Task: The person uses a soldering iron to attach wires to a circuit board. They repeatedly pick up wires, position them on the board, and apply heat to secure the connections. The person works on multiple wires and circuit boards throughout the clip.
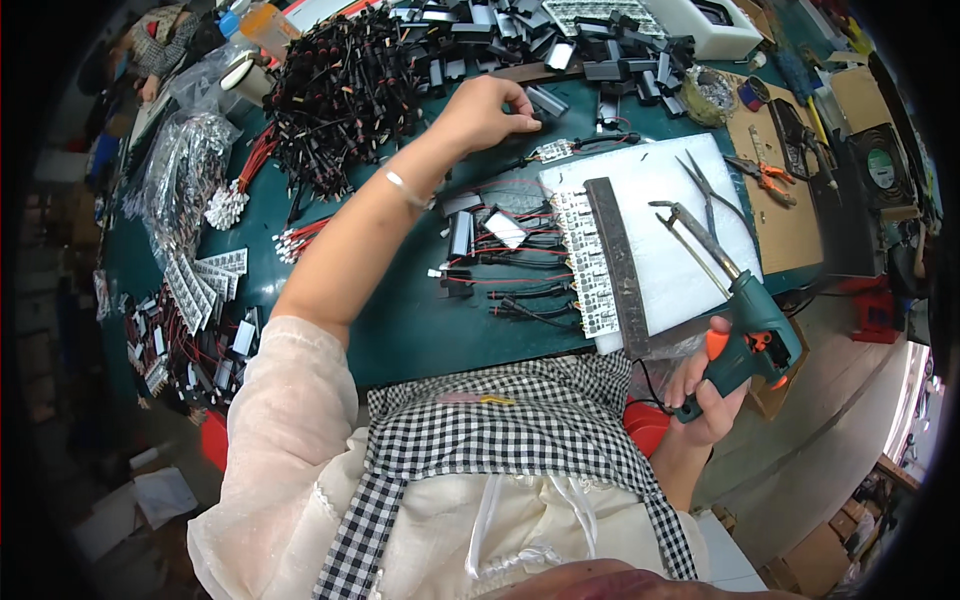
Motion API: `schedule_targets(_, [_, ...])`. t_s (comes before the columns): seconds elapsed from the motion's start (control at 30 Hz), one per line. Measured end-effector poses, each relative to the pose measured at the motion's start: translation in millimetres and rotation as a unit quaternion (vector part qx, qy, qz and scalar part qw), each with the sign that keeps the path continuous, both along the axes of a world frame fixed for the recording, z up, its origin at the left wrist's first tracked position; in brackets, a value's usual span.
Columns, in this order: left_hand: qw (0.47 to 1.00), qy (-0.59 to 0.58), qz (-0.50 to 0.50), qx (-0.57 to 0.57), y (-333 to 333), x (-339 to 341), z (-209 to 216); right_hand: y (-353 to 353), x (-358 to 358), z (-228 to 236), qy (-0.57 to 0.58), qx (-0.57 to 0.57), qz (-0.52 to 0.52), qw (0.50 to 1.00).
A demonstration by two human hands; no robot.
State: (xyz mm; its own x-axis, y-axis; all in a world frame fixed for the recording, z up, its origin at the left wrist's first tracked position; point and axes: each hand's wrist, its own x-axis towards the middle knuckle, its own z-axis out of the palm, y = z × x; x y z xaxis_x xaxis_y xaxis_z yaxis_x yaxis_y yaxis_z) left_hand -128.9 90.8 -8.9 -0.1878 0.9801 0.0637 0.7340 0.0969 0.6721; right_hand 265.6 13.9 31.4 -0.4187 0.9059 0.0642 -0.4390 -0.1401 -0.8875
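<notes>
My left hand (486,112) reaches over the far middle of the green table. Its fingers are curled in toward the thumb, and what they hold, if anything, is too small to tell. Just beyond the fingertips lies a small grey metal housing (547,100). At the right, my right hand (708,405) is wrapped round the handle of a green soldering gun (762,330), its tip pointing up and left over a white foam board (665,230). A dark metal bar (617,260) lies on a row of small white circuit boards (588,265) with black and red wires at the foam's left edge.
Piles of black cables (345,100) and grey housings (630,65) fill the far side. Pliers with orange handles (765,178) lie on cardboard (790,235) at right. Bundled wires (185,175) and label strips (205,280) are at left. Another person (160,45) is at far left.
</notes>
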Motion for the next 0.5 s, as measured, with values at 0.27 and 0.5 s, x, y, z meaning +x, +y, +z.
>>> schedule_targets(0.27, [0.807, -0.579, 0.112, 0.01, -81, 18, 7, 3, -34, 4, -0.057, 0.024, -0.01, 0.998])
schedule_targets(0.5, [0.916, -0.219, -0.146, 0.304, -144, 122, 48, -9, -81, 8, -0.101, 0.041, -0.061, 0.992])
